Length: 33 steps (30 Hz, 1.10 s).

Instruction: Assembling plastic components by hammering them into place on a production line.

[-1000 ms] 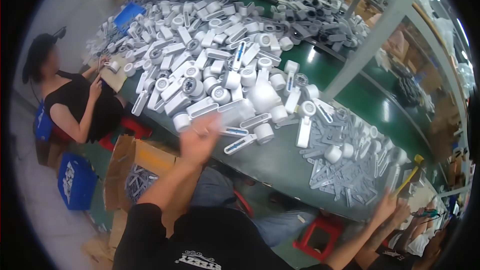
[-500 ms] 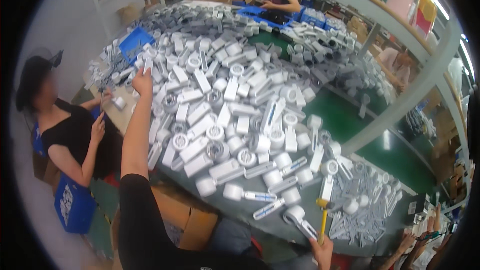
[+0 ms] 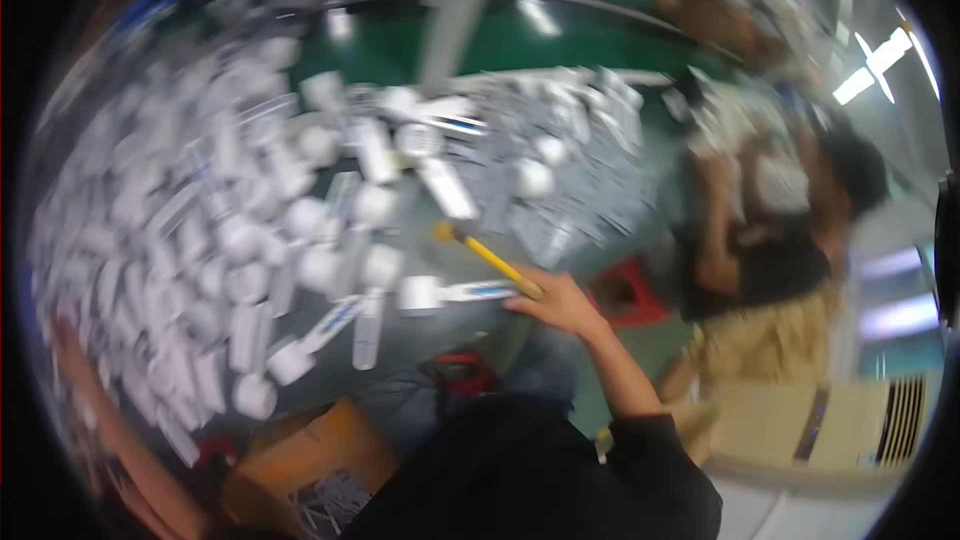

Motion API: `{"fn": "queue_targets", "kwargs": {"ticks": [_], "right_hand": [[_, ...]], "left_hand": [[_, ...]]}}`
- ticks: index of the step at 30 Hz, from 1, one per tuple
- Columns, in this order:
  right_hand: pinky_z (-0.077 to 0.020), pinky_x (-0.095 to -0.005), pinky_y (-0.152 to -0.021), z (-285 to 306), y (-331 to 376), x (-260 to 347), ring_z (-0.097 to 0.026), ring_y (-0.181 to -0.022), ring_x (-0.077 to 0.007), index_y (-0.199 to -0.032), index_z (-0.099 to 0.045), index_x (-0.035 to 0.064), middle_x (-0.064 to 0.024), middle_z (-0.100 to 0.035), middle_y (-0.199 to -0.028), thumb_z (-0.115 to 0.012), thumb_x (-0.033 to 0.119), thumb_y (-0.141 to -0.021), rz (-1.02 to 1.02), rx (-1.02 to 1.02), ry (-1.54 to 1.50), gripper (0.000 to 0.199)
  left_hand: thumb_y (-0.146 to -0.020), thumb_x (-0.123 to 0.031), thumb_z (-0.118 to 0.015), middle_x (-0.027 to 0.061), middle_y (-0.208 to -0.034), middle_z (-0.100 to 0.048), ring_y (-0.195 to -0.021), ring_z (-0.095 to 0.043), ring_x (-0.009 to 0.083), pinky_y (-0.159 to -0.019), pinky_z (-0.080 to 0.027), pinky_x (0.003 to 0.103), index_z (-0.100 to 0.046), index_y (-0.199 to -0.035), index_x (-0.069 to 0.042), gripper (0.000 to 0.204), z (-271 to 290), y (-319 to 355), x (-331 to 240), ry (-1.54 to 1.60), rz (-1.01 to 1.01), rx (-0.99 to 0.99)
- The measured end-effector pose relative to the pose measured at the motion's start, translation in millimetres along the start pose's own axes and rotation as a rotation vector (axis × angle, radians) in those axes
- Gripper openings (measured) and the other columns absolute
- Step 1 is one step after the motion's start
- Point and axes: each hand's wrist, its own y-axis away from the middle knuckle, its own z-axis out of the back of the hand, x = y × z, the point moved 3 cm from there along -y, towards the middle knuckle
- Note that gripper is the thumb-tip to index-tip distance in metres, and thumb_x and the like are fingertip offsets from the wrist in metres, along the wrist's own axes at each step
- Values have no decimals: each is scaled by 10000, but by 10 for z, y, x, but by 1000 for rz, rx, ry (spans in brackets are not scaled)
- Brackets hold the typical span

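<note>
As right hand (image 3: 562,302) clamps yellow-handled tool (image 3: 487,257), swinging could scatter white tubes (image 3: 300,240); left hand (image 3: 70,350) grip blurred, cannot tell.

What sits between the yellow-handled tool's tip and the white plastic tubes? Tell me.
Nothing visible. The right hand grips the yellow-handled tool at its near end; its tip lies right among the white plastic tubes on the grey table. The picture is blurred, so contact is unclear.

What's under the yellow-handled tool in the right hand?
Grey tabletop and a white plastic tube part lie beneath the yellow-handled tool; the right hand covers its grip end.
</note>
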Motion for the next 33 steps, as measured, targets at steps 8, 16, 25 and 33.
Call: {"fn": "queue_targets", "kwargs": {"ticks": [8,16,25,33], "right_hand": [[-561,-490,-787,1494,772,-841,-728,-918,-476,-1177,-719,3,-300,-725,-948,-737,306,-956,-343,-871,209,376],[-574,-546,-871,2497,418,-1823,-718,-1009,-504,-1058,-747,-36,-330,-742,-995,-762,418,-911,-513,-1003,357,478],[-538,-432,-586,2552,26,-2284,-698,-605,-257,-877,-742,0,-130,-704,-684,-780,371,-918,-454,-996,126,375],[-454,-239,-471,1344,763,-379,-552,-528,-65,-1049,-706,65,41,-595,-719,-774,193,-991,-220,-436,-399,156]], "left_hand": [[-1071,-213,-685,76,-962,-739,-867,-666,136,-806,-553,305,-731,-1149,-4,228,-207,3639,-3588,599,339,50],[-1119,-91,-575,147,-1109,-774,-1001,-748,206,-938,-592,324,-638,-1211,25,161,-206,4900,-6967,1066,289,639],[-1036,-15,-664,128,-1006,-792,-918,-762,174,-894,-595,303,-738,-1065,27,91,124,4706,-7555,791,27,744],[-843,-120,-851,100,-1395,-687,-1343,-582,363,-1101,-470,489,-722,-1309,-71,486,-332,3909,-7947,553,-586,415]]}}
